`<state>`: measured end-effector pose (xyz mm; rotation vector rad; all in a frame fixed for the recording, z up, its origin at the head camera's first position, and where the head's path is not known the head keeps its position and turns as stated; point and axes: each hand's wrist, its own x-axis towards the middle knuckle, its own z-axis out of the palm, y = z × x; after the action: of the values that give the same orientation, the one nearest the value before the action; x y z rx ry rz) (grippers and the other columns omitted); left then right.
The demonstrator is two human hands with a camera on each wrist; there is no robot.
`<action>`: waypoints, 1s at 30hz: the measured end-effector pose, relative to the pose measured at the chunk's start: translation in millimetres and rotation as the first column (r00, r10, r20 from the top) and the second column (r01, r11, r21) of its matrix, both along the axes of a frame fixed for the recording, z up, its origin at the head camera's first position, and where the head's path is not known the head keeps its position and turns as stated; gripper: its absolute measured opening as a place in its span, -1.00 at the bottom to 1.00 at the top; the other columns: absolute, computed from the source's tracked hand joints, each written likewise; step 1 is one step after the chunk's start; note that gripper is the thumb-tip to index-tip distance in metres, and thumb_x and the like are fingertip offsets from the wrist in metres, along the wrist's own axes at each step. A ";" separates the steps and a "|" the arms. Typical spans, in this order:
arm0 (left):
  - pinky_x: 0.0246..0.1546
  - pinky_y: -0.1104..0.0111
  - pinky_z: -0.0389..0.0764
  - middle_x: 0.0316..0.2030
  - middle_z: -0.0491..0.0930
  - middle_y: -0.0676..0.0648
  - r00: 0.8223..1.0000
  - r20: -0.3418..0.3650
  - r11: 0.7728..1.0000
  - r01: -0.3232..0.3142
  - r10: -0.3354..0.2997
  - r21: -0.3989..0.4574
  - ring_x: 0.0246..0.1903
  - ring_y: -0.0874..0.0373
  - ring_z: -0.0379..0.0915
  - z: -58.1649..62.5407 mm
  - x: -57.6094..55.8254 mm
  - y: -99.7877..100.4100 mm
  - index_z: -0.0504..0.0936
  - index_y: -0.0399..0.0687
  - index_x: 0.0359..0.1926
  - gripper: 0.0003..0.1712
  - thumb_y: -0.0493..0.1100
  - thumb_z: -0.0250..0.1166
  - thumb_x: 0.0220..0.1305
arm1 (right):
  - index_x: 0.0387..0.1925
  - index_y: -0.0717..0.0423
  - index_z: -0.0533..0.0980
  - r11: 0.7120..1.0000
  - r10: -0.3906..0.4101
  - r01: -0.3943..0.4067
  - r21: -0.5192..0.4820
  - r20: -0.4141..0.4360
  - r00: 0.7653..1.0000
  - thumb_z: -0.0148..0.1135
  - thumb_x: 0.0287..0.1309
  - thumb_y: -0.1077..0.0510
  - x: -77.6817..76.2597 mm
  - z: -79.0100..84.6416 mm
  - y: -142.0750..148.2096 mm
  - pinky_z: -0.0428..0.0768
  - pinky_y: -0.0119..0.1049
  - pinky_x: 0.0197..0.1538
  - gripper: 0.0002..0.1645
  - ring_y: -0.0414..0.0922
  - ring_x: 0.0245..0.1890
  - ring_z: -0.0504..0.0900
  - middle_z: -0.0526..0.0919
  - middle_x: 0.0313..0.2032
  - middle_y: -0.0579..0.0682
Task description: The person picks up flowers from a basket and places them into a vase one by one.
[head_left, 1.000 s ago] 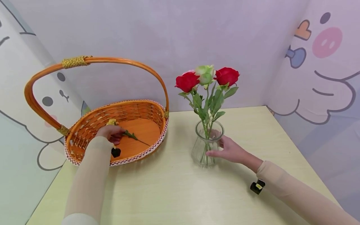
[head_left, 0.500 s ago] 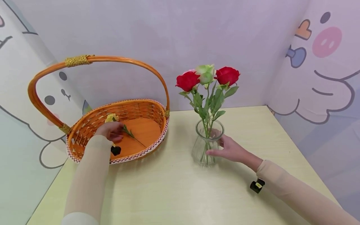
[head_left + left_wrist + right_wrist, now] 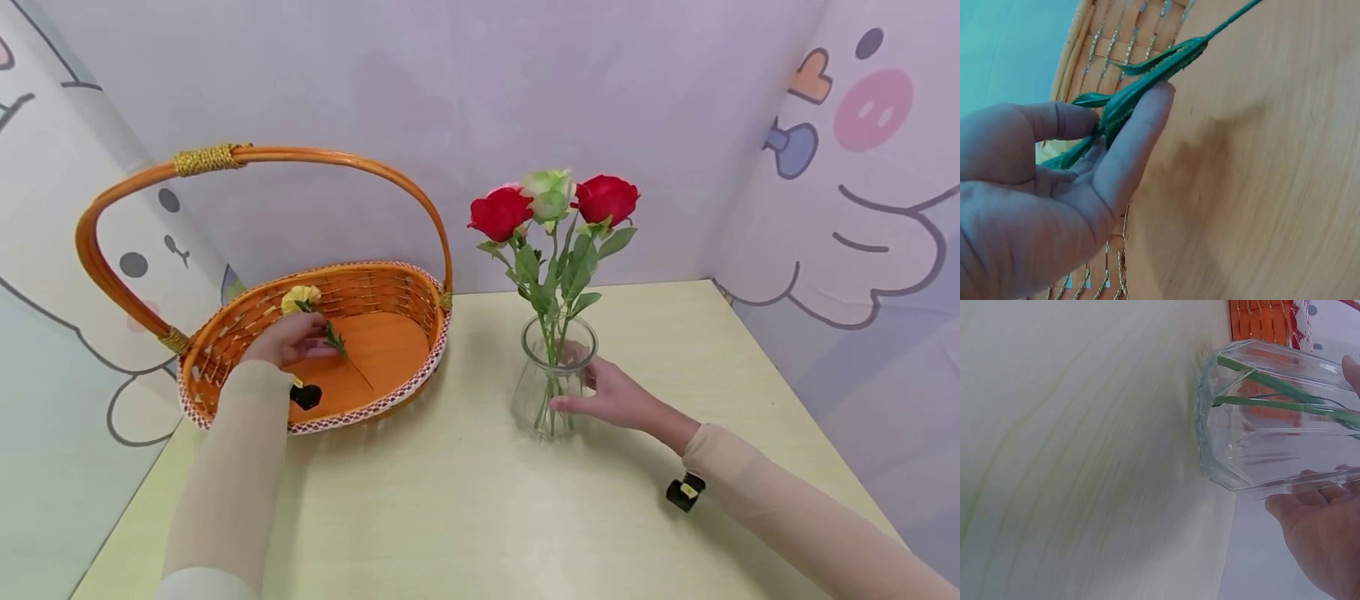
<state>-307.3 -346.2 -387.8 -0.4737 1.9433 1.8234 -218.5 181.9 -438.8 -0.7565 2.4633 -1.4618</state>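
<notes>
My left hand (image 3: 288,337) is inside the wicker basket (image 3: 375,292), pinching a yellow flower (image 3: 302,298) by its leafy stem. The ruffled bloom sits above the knuckles, and the thin stem slants down to the right over the basket floor. In the left wrist view, green leaves (image 3: 1141,84) lie between thumb and fingers, with a shadow on the wood below. My right hand (image 3: 611,398) grips the right side of the glass vase (image 3: 528,404), fingers partly hidden behind it. Standing in the vase are two red roses (image 3: 606,200), a pale green rose (image 3: 547,196) and a pink bloom mostly hidden behind.
The basket's tall arched handle (image 3: 337,157) rises over the left forearm. Both basket and vase stand on a pale wooden table (image 3: 480,517), backed by a light curtain (image 3: 465,100) with cartoon animals at the sides. Each wrist carries a small black camera (image 3: 684,492).
My left hand has lifted slightly and turned, bringing the yellow bloom up and the stem's lower end left. The basket shifted a little in view. My right hand stays on the vase.
</notes>
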 end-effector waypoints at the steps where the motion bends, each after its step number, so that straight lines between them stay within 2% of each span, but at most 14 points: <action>1: 0.08 0.15 0.64 0.03 0.34 -0.17 1.000 -0.007 1.000 0.000 0.000 0.018 -0.27 0.06 0.67 1.4 -0.5 0.8 0.30 -0.22 0.11 -0.76 -0.16 -0.13 0.63 | 0.57 0.06 0.09 1.000 0.000 0.000 0.001 -0.002 1.000 0.52 0.14 -0.08 -0.5 0.1 0.2 0.30 0.23 0.39 0.13 0.18 0.43 0.29 0.34 0.43 0.16; 5: 0.23 0.07 0.49 0.05 0.35 -0.18 1.000 -0.025 0.996 0.000 0.003 0.090 -0.25 0.05 0.69 6.9 -2.3 4.3 0.28 -0.23 0.16 -0.75 -0.17 -0.16 0.64 | 0.56 0.03 0.11 1.000 -0.004 0.004 -0.012 0.003 1.000 0.53 0.13 -0.07 -2.4 1.4 1.0 0.27 0.22 0.41 0.12 0.14 0.44 0.28 0.33 0.44 0.10; 9: 0.35 0.00 0.29 0.11 0.30 -0.19 0.999 -0.030 0.988 -0.016 0.021 0.155 -0.23 0.03 0.68 11.8 -2.6 6.6 0.29 -0.19 0.10 -0.79 -0.18 -0.16 0.65 | 0.57 0.03 0.11 1.000 -0.002 0.003 -0.009 0.001 1.000 0.53 0.13 -0.08 -2.4 1.7 1.9 0.28 0.24 0.40 0.12 0.16 0.44 0.28 0.32 0.45 0.11; 13: 0.38 -0.06 0.20 0.15 0.29 -0.20 0.999 -0.035 0.967 -0.027 0.037 0.254 -0.16 -0.03 0.68 15.4 -1.5 7.1 0.30 -0.17 0.04 -0.81 -0.16 -0.16 0.66 | 0.57 -0.01 0.10 1.000 -0.002 0.002 0.004 0.005 1.000 0.52 0.14 -0.10 -1.7 1.3 1.9 0.30 0.22 0.39 0.12 0.16 0.43 0.29 0.34 0.43 0.12; 16: 0.37 -0.08 0.22 0.10 0.35 -0.20 0.998 -0.047 0.936 -0.025 0.044 0.350 -0.07 -0.10 0.67 17.2 0.2 6.6 0.36 -0.18 -0.02 -0.81 -0.15 -0.11 0.66 | 0.56 -0.04 0.12 1.000 -0.006 0.006 -0.001 0.009 1.000 0.53 0.13 -0.10 -1.2 0.7 2.0 0.30 0.22 0.40 0.11 0.15 0.43 0.29 0.35 0.43 0.10; 18: 0.34 -0.08 0.32 0.04 0.44 -0.20 0.997 -0.057 0.916 -0.022 0.049 0.400 -0.03 -0.15 0.66 17.9 2.5 5.7 0.41 -0.19 -0.06 -0.80 -0.15 -0.08 0.66 | 0.56 -0.03 0.12 1.000 -0.003 0.003 -0.004 0.007 1.000 0.53 0.13 -0.09 -0.7 -0.6 2.3 0.29 0.25 0.39 0.11 0.17 0.43 0.29 0.34 0.43 0.11; 21: 0.21 -0.05 0.52 -0.03 0.59 -0.20 0.996 -0.079 0.896 0.008 0.030 0.443 -0.01 -0.17 0.66 19.6 6.3 4.6 0.49 -0.19 -0.06 -0.75 -0.15 -0.08 0.66 | 0.57 -0.01 0.12 1.000 0.002 -0.002 0.000 0.004 1.000 0.52 0.13 -0.10 0.3 -1.6 2.0 0.29 0.27 0.38 0.11 0.20 0.43 0.28 0.35 0.43 0.13; 24: 0.11 0.00 0.63 -0.07 0.67 -0.19 0.995 -0.099 0.887 0.032 0.015 0.461 0.00 -0.16 0.66 21.7 9.2 4.9 0.50 -0.14 0.03 -0.74 -0.13 -0.08 0.66 | 0.57 0.00 0.11 1.000 0.002 -0.002 0.002 -0.002 1.000 0.52 0.14 -0.10 0.0 -2.4 1.8 0.29 0.27 0.38 0.12 0.20 0.43 0.28 0.34 0.43 0.14; 27: 0.18 0.00 0.57 -0.04 0.67 -0.16 0.994 -0.110 0.884 0.048 0.004 0.465 0.02 -0.12 0.66 24.3 11.4 6.6 0.46 -0.09 0.14 -0.74 -0.10 -0.06 0.65 | 0.57 -0.01 0.11 1.000 -0.002 0.002 0.001 0.002 1.000 0.53 0.13 -0.10 -0.1 -1.8 1.7 0.29 0.26 0.38 0.12 0.19 0.43 0.28 0.34 0.43 0.13; 30: 0.30 -0.01 0.40 -0.01 0.66 -0.13 0.992 -0.130 0.882 0.065 -0.005 0.466 0.05 -0.08 0.64 25.9 14.1 8.6 0.44 -0.07 0.18 -0.72 -0.10 -0.05 0.65 | 0.57 -0.03 0.12 1.000 -0.003 0.003 -0.007 0.009 1.000 0.53 0.12 -0.11 0.6 -1.0 1.1 0.29 0.25 0.39 0.12 0.17 0.44 0.28 0.34 0.43 0.11</action>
<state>-293.2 -337.6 -361.9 -0.1644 1.4840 2.2514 -217.9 183.1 -439.8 -0.7458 2.4546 -1.4730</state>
